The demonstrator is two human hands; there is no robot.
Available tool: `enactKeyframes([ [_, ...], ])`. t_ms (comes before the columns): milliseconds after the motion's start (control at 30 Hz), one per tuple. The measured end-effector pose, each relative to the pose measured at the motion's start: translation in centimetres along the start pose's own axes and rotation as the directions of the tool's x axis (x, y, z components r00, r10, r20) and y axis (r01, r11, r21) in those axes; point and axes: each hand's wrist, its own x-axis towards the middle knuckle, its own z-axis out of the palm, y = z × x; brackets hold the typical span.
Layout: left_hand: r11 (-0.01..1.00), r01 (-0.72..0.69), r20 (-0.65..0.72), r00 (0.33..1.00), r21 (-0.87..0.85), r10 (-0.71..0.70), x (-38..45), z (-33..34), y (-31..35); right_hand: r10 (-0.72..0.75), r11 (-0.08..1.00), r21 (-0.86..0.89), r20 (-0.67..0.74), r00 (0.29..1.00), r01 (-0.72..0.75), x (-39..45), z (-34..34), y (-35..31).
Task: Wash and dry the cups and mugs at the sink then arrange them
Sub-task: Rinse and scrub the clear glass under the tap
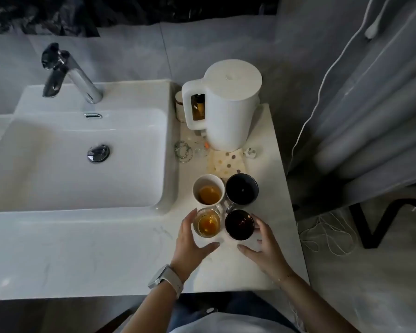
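**Both hands extended forward, fingers spread**

The left hand [190, 243] is held palm down, fingers straight and directed forward, the thumb splayed to the right. A watch [162, 280] is worn on the left wrist. The right hand [265, 246] is likewise opened, fingers extended forward, thumb pointed left. A thin bracelet [285, 277] is seen on the right wrist. Both forearms are bare.

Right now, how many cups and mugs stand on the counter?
4, in a square right of the sink: white mug and dark mug behind, glass cup and dark cup in front. None seems hidden.
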Motion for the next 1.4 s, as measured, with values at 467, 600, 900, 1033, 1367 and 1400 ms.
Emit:
enactKeyframes([
  [467, 0.999, 0.014, -0.178, 0.984, -0.044, -0.021, -2.5, -3.2, 2.3, -0.098, 0.994, 0.042, -0.043, 0.994, 0.100, -1.4, -1.2, -3.8],
  [600, 0.994, -0.053, -0.212, 0.977, -0.093, 0.032, -2.3, -5.8, 4.5, -0.141, 0.989, 0.036, -0.093, 0.986, 0.145, -1.3, -0.6, -5.4],
  [900, 0.952, -0.183, -0.252, 0.960, -0.247, 0.119, -0.7, -13.8, 5.1, -0.156, 0.981, 0.101, -0.082, 0.984, 0.164, -1.0, 4.0, -10.6],
  [1033, 0.928, -0.235, -0.208, 0.962, -0.289, 0.178, 0.8, -19.5, 3.4, -0.080, 0.986, 0.133, -0.157, 0.984, 0.101, -1.0, 9.0, -14.0],
  [1367, 0.908, -0.208, -0.064, 0.978, -0.362, 0.199, 3.2, -32.0, -1.8, -0.083, 0.982, 0.143, -0.275, 0.958, 0.126, -1.5, 21.9, -22.0],
  [1400, 0.906, -0.194, -0.055, 0.981, -0.376, 0.188, 3.5, -32.8, -2.2, -0.095, 0.981, 0.138, -0.276, 0.957, 0.137, -1.4, 22.8, -22.7],
])
